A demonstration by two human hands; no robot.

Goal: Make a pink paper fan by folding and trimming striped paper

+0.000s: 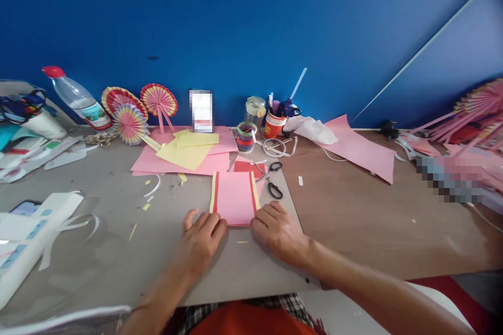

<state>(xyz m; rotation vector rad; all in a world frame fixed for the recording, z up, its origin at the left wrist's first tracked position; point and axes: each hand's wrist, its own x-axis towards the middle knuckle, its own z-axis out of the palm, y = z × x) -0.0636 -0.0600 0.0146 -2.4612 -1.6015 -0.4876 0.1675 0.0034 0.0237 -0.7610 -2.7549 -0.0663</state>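
Left hand: the left hand (200, 238) lies palm down with its fingers loosely bent. The tips touch the near left corner of the pink paper (234, 196). I cannot tell whether it pinches the edge.
Right hand: the right hand (277, 230) is also palm down, fingers curled and close together, at the near right corner. I cannot tell its grip either.
Pink paper: it lies flat on the grey mat (118, 251), at 12 o'clock from both hands. A yellow strip runs along each long side and a red edge shows beneath.
Scissors: the scissors (272, 180) lie just beside the paper at 2 o'clock, black handles toward the person.
Yellow sheets: the yellow sheets (188, 152) are at 11 o'clock from the paper, lying on larger pink sheets (149, 162).
Paper fans: three round paper fans (129, 115) stand farther out at 10 o'clock, near the blue wall.
Bottle: a bottle (78, 97) with a red cap leans at 10 o'clock, beyond the fans.
Cup: an orange cup (274, 125) of tools stands at 1 o'clock, with a glass jar (255, 110) beside it.
Big pink sheet: the big pink sheet (361, 152) lies at 2 o'clock on the brown table (373, 214), well apart from the hands.
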